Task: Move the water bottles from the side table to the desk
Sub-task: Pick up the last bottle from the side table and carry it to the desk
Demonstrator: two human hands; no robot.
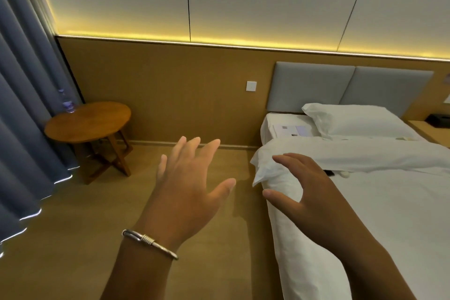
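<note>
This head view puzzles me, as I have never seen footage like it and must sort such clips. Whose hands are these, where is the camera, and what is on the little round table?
There is no machine here. A person wears a wide-angle camera on the head, looking forward and down, so you see their own two bare hands. The left hand, with a silver bracelet on its wrist, and the right hand are both raised with fingers spread, holding nothing. Ahead on the left, by the blue curtain, stands the round wooden side table. At its far edge stands a clear plastic water bottle; how many there are I cannot tell. On the right is the bed with white sheets.
</note>
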